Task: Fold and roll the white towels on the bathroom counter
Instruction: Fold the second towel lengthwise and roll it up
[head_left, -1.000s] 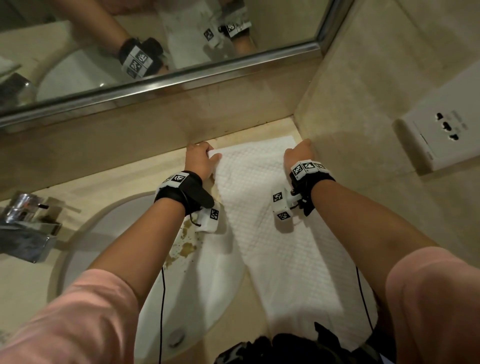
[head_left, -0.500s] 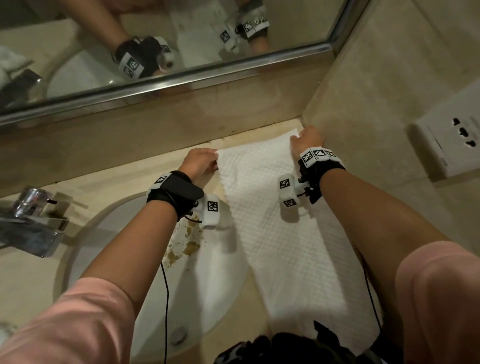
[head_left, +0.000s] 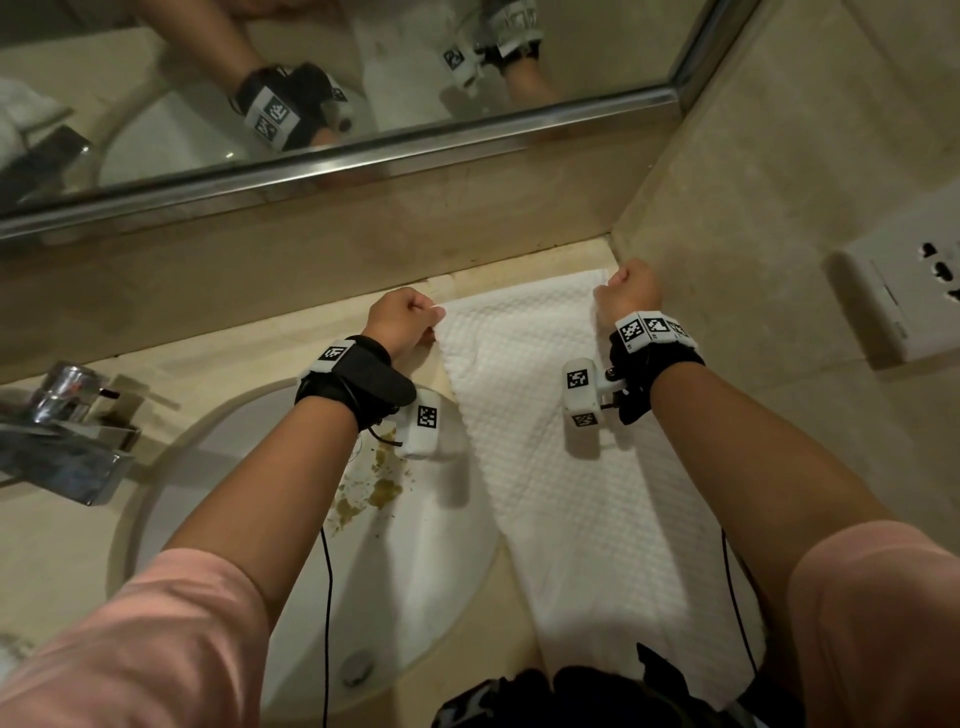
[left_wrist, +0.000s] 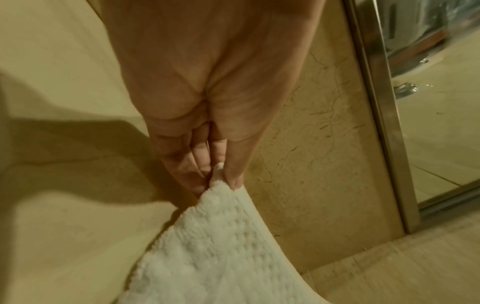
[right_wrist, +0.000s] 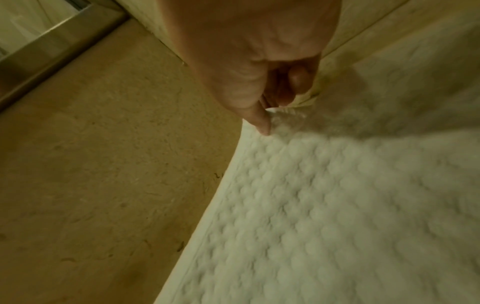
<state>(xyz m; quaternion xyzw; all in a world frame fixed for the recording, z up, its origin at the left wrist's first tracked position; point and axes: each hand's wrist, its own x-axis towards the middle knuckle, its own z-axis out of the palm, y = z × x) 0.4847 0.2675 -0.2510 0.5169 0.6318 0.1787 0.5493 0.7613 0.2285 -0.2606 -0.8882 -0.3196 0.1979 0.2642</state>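
White waffle-weave towel (head_left: 582, 467) lies lengthwise on the beige stone surface (head_left: 218, 353), right of the sink basin (head_left: 426, 530); its left edge overhangs the basin rim. Far end sits near the backsplash below the mirror (head_left: 363, 78).

Left hand (head_left: 402, 322): fingers (left_wrist: 192, 162) curled, pinching the far-left towel corner against the thumb; corner raised off the surface.

Right hand (head_left: 631, 296): fingers (right_wrist: 285, 86) curled, thumb and fingers pinching the far-right corner, close to the side wall.

Faucet (head_left: 67, 431) left of basin. Brown stains inside the basin.
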